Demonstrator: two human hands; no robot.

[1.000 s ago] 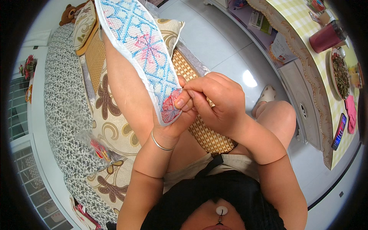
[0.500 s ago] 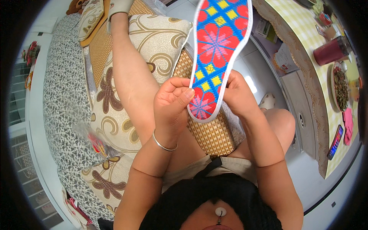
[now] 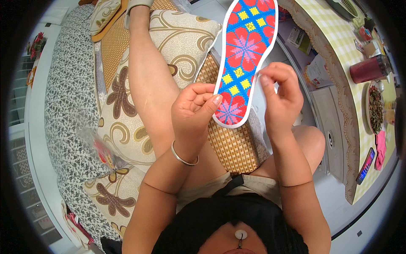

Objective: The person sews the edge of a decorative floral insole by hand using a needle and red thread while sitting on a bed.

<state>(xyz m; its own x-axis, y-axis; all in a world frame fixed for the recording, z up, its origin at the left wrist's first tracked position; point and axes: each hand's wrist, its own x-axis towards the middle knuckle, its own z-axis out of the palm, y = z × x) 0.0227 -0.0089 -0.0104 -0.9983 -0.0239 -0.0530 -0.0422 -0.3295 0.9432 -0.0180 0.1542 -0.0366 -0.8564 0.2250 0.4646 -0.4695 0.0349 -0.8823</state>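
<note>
An embroidered insole (image 3: 247, 46) with red and pink flowers, blue bands, yellow squares and a white border is held up over my lap. My left hand (image 3: 196, 106) pinches its lower left edge, thumb on the patterned face and the other fingers curled. A silver bangle (image 3: 185, 156) circles that wrist. Beside the insole's right edge, my right hand (image 3: 283, 95) has its thumb and forefinger drawn together. What it holds, if anything, is too small to make out. The insole's upper tip runs to the top of the view.
Under my legs lie patterned cushions (image 3: 127, 127) and a woven mat (image 3: 232, 146). A clear plastic bag (image 3: 99, 148) with red contents rests at left. At right, a checked-cloth table (image 3: 325, 25) carries a dark red cup (image 3: 368, 68), a plate of food (image 3: 375, 108), a pink cloth (image 3: 380, 148) and a phone (image 3: 366, 166).
My right hand has come out from behind the insole's edge and moved to the right with its fingers bent. The insole has shifted slightly right and up in my left hand.
</note>
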